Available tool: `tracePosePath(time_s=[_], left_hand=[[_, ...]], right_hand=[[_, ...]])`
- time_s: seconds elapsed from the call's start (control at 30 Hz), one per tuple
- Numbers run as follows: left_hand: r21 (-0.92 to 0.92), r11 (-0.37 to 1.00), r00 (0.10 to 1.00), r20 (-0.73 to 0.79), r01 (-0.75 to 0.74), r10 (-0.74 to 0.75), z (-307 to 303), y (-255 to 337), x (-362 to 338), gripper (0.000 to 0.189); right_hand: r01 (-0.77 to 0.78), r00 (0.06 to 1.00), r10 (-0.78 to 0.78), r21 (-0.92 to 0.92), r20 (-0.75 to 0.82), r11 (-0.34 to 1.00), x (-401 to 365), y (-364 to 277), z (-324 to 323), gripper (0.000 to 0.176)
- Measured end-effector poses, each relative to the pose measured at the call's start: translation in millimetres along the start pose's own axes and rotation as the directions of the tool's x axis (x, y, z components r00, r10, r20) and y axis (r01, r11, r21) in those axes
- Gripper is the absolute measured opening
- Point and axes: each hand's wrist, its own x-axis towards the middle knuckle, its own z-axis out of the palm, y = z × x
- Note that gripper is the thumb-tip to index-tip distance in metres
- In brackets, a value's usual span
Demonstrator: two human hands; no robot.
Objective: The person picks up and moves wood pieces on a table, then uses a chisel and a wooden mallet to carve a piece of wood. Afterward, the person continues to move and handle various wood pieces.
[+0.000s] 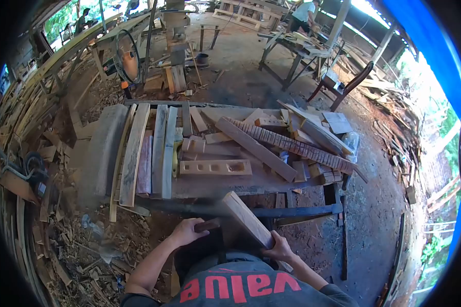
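Close to my body, my left hand (188, 233) is closed around a short dark piece (207, 225), whose lower part blends into shadow. My right hand (280, 247) grips the lower end of a pale wooden board (247, 220), which slants up and left toward the bench edge. Beyond both hands stands a workbench (205, 190). On it lie a wooden block with square holes (215, 168), a long plank (256, 148) lying diagonally, and a notched strip (292, 142).
Several long boards (135, 156) lie across the bench's left side. Wood scraps (82, 256) cover the ground at the left. A chair (340, 87) stands beyond the bench at the right. Another person (304, 18) is at a far table (292, 48).
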Motion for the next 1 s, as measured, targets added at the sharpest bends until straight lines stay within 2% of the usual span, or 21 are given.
tracePosePath(time_s=[0.07, 0.13, 0.17, 0.2, 0.23, 0.27, 0.3, 0.37, 0.4, 0.43, 0.53, 0.6, 0.73, 0.8, 0.9, 1.0], left_hand=[[-0.059, 0.998, 1.0, -0.001, -0.011, 0.011, -0.5, 4.3, 10.1, 0.03], [-0.014, 0.991, 0.99, -0.038, -0.136, 0.135, -1.5, 12.2, 18.2, 0.031], [0.027, 0.984, 0.983, -0.025, -0.179, 0.179, -1.2, 14.6, 23.8, 0.031], [0.057, 0.977, 0.978, -0.027, -0.205, 0.207, 1.1, 17.3, 28.2, 0.028], [0.033, 0.979, 0.979, -0.011, -0.203, 0.203, -2.8, 24.7, 37.8, 0.028], [0.008, 0.981, 0.981, 0.003, -0.196, 0.196, 0.6, 28.7, 36.9, 0.029], [-0.004, 0.986, 0.986, 0.025, -0.165, 0.165, 9.3, 29.3, 27.1, 0.029], [0.036, 0.971, 0.971, 0.055, -0.236, 0.234, -2.4, 42.7, 47.7, 0.029], [-0.028, 0.986, 0.984, 0.068, -0.165, 0.166, -7.3, 57.6, 48.9, 0.029], [-0.027, 0.981, 0.979, 0.066, -0.19, 0.191, 3.1, 40.9, 59.9, 0.031], [0.033, 0.976, 0.968, 0.146, -0.213, 0.207, -8.3, 78.6, 80.5, 0.032], [0.029, 0.953, 0.932, 0.219, -0.301, 0.288, -16.3, 102.3, 99.6, 0.033], [-0.011, 0.961, 0.928, 0.258, -0.276, 0.269, -18.3, 126.3, 122.0, 0.03], [-0.012, 0.972, 0.938, 0.257, -0.236, 0.231, -17.7, 130.8, 122.5, 0.03], [-0.007, 0.985, 0.948, 0.271, -0.174, 0.169, -22.3, 134.3, 116.8, 0.032], [0.001, 0.986, 0.957, 0.241, -0.167, 0.162, -24.9, 127.3, 109.0, 0.033]], right_hand=[[-0.028, 1.0, 0.028, 0.02, 0.009, 0.999, 7.4, -4.5, -3.9, 0.055], [0.141, 0.985, -0.134, 0.053, -0.111, 0.989, 17.1, 8.2, 1.5, 0.056], [0.223, 0.968, -0.198, 0.175, -0.152, 0.959, 23.4, 2.5, -1.2, 0.057], [0.213, 0.97, -0.179, 0.215, -0.167, 0.953, 25.7, -13.2, -7.9, 0.055], [0.196, 0.969, -0.172, 0.13, -0.177, 0.972, 29.9, -16.4, -12.4, 0.054], [0.164, 0.972, -0.131, 0.169, -0.194, 0.972, 34.5, -22.7, -15.3, 0.053], [0.038, 0.987, -0.008, 0.182, -0.163, 0.983, 36.7, -36.5, -20.4, 0.053], [0.062, 0.983, -0.021, 0.222, -0.183, 0.973, 46.3, -37.5, -26.7, 0.057], [0.12, 0.97, -0.065, 0.228, -0.234, 0.966, 54.2, -36.8, -28.2, 0.061], [0.05, 0.975, -0.003, 0.208, -0.221, 0.977, 61.1, -41.6, -32.3, 0.065], [-0.035, 0.977, 0.081, 0.229, -0.197, 0.973, 83.5, -52.7, -45.1, 0.068], [-0.077, 0.97, 0.125, 0.223, -0.21, 0.972, 98.6, -59.6, -55.1, 0.07], [-0.086, 0.968, 0.144, 0.267, -0.204, 0.96, 113.0, -65.5, -65.3, 0.069], [-0.179, 0.954, 0.238, 0.288, -0.184, 0.941, 112.5, -68.8, -69.0, 0.067], [-0.197, 0.956, 0.254, 0.323, -0.144, 0.926, 108.5, -72.8, -72.1, 0.066], [-0.127, 0.969, 0.191, 0.347, -0.157, 0.929, 107.3, -72.6, -66.4, 0.064]])
